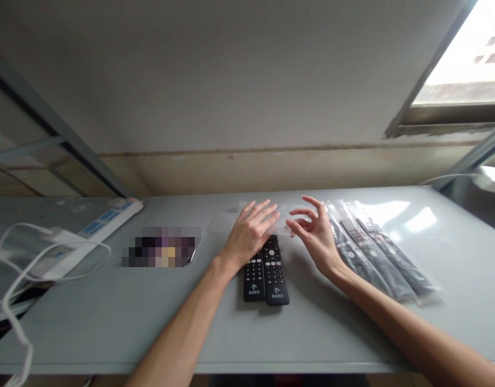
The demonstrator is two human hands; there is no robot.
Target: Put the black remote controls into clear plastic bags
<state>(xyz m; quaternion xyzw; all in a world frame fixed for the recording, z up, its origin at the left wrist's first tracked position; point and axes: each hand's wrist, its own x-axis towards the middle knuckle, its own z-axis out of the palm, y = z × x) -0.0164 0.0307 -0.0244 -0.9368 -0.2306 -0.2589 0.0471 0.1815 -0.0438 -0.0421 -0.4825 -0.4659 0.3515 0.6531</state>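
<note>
Two black remote controls lie side by side on the grey table: the left remote (254, 280) and the right remote (275, 273). My left hand (250, 232) rests flat over the far end of the left remote, fingers stretched out and covering part of it. Beneath and beyond those fingers spreads a clear plastic bag (225, 221). My right hand (317, 239) is raised just right of the remotes, its fingers bent and apart with nothing visible between them. To its right lie three remotes in clear plastic sleeves (374, 258), set at a slant.
A white power strip (98, 231) with a looped white cable (19, 317) lies along the left side. Left of centre is a blurred-out, phone-like object (191, 257). A wall runs behind the table (215, 344), with metal posts at both sides.
</note>
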